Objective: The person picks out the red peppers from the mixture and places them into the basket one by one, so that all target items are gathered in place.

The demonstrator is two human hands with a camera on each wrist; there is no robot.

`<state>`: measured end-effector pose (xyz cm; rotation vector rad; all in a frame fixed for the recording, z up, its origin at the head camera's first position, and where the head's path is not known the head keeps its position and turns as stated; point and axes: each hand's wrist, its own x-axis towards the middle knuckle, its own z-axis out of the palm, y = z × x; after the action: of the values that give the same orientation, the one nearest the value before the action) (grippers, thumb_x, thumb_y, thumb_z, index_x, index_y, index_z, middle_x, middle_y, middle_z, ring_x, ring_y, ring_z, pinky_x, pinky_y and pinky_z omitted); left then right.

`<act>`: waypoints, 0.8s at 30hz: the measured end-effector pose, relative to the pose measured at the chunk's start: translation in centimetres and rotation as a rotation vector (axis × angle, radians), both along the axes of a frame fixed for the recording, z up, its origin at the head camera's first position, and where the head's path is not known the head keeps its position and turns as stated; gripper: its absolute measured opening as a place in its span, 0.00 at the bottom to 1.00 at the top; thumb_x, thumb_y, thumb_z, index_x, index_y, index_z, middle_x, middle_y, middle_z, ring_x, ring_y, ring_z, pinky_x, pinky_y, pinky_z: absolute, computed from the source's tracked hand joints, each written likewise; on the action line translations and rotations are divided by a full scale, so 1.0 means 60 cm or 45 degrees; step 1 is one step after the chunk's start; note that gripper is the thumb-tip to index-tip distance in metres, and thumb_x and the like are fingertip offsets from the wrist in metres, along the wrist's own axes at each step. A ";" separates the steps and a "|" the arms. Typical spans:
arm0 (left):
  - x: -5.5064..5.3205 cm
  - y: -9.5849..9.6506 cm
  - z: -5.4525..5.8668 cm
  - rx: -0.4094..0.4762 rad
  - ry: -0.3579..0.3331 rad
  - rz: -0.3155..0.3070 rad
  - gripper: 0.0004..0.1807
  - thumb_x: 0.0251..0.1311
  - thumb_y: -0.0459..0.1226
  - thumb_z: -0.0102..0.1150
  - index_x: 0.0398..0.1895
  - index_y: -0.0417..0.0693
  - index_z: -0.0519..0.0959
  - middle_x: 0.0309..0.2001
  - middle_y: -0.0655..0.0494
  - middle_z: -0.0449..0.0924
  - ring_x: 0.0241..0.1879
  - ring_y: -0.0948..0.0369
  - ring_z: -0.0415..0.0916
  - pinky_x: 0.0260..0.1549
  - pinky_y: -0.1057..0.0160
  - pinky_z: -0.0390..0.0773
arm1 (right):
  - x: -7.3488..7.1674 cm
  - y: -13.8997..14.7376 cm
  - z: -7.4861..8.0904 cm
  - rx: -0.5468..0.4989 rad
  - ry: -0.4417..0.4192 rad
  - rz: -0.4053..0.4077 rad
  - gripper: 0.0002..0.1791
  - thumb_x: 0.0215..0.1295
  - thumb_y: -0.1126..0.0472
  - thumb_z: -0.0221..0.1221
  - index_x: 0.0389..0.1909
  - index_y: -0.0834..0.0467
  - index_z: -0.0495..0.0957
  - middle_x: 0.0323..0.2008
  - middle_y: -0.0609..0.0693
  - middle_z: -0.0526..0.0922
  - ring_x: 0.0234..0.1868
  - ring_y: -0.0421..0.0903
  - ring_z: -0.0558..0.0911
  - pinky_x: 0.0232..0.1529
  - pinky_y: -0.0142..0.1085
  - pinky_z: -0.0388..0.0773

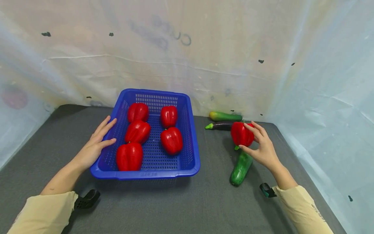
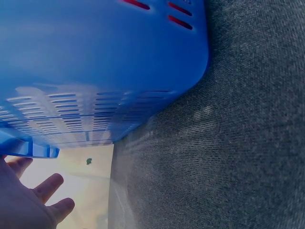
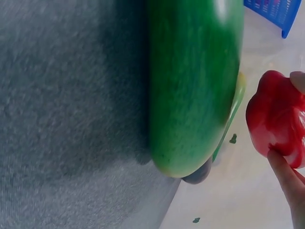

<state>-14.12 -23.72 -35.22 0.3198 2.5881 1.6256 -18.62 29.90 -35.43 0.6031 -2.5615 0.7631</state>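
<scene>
A red bell pepper with a green stem is held between the thumb and fingers of my right hand. In the right wrist view the same pepper hangs above the table, clear of a large green cucumber-like vegetable. My left hand rests at the left rim of a blue plastic basket, its fingers extended. Inside that basket lie several red bell peppers, among them one at the front left and one at the right. The left wrist view shows the basket's slotted outer wall.
Behind the held pepper, a dark eggplant with a green cap lies beside a yellow-green zucchini. The green vegetable lies nearer on the grey table. Whitish sheeting rises at the back and sides.
</scene>
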 end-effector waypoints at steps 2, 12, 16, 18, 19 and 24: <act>0.001 0.001 0.001 -0.005 0.003 0.006 0.35 0.72 0.38 0.37 0.77 0.54 0.37 0.76 0.52 0.18 0.72 0.38 0.17 0.55 0.20 0.38 | 0.000 -0.004 0.000 0.004 0.005 0.009 0.46 0.46 0.67 0.73 0.69 0.54 0.65 0.70 0.60 0.59 0.63 0.60 0.69 0.47 0.53 0.78; 0.001 0.001 0.000 -0.006 0.016 0.017 0.35 0.72 0.38 0.38 0.77 0.54 0.38 0.77 0.51 0.19 0.72 0.38 0.17 0.55 0.21 0.35 | 0.002 -0.022 0.007 -0.023 0.003 0.079 0.46 0.47 0.67 0.73 0.69 0.53 0.65 0.70 0.58 0.59 0.64 0.60 0.69 0.47 0.54 0.78; 0.001 0.000 0.000 0.007 0.014 0.012 0.35 0.72 0.38 0.38 0.77 0.54 0.38 0.77 0.52 0.19 0.73 0.39 0.17 0.55 0.21 0.37 | 0.004 -0.031 0.014 -0.045 -0.007 0.093 0.46 0.47 0.67 0.72 0.69 0.51 0.64 0.70 0.57 0.59 0.65 0.59 0.68 0.48 0.54 0.78; 0.001 0.000 -0.001 0.010 0.014 0.009 0.35 0.72 0.38 0.38 0.77 0.54 0.38 0.77 0.52 0.18 0.73 0.39 0.17 0.55 0.21 0.38 | 0.005 -0.036 0.018 -0.058 -0.013 0.105 0.46 0.48 0.67 0.72 0.69 0.51 0.64 0.70 0.57 0.60 0.65 0.58 0.68 0.48 0.53 0.78; 0.001 0.000 -0.001 0.013 0.014 0.007 0.35 0.72 0.38 0.38 0.77 0.54 0.38 0.77 0.52 0.18 0.73 0.39 0.17 0.55 0.21 0.38 | 0.006 -0.039 0.020 -0.064 -0.016 0.112 0.45 0.48 0.66 0.72 0.69 0.51 0.64 0.70 0.57 0.60 0.64 0.58 0.68 0.48 0.53 0.78; 0.000 0.000 -0.001 0.009 0.018 0.007 0.35 0.72 0.38 0.37 0.77 0.54 0.38 0.76 0.52 0.18 0.72 0.39 0.16 0.55 0.20 0.36 | 0.012 -0.052 0.030 -0.089 -0.027 0.138 0.45 0.48 0.66 0.72 0.69 0.50 0.65 0.70 0.56 0.61 0.64 0.57 0.69 0.49 0.54 0.77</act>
<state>-14.09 -23.72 -35.30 0.3259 2.5966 1.6404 -17.91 26.78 -33.62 0.7201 -2.5264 0.8960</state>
